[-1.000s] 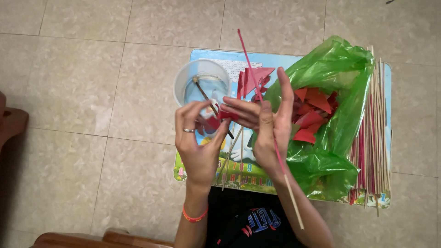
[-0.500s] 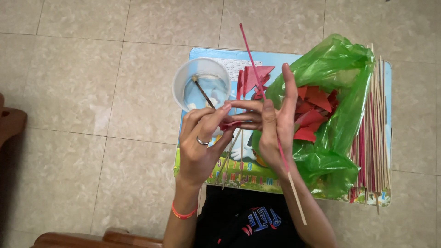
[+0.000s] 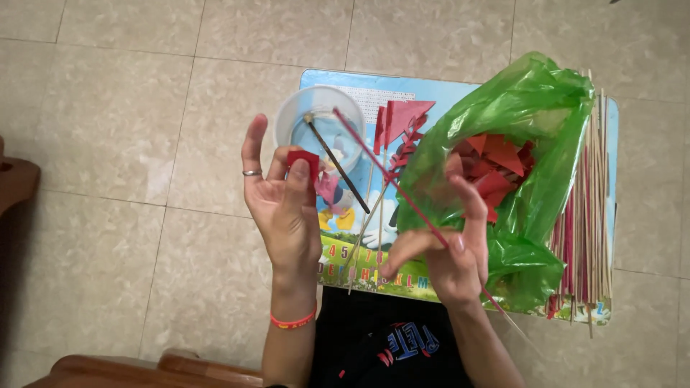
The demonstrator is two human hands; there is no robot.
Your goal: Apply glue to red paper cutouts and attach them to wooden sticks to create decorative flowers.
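The left hand (image 3: 284, 208) pinches a small red paper piece (image 3: 304, 159) between thumb and fingertips, its other fingers spread and a thin metal ring on one, while the right hand (image 3: 445, 251) holds a long thin red-dyed wooden stick (image 3: 392, 179) slanting up toward the left, fingers loosely curled around its lower part. Beyond them, on the small picture-printed counter (image 3: 374, 269), stand a translucent round plastic cup (image 3: 320, 122) with a dark stick leaning inside, finished red triangular paper flags (image 3: 402, 118), a crinkled glossy green plastic bag (image 3: 532, 144) holding red paper cut-outs, and a bundle of bare bamboo sticks (image 3: 586, 215) along the right edge.
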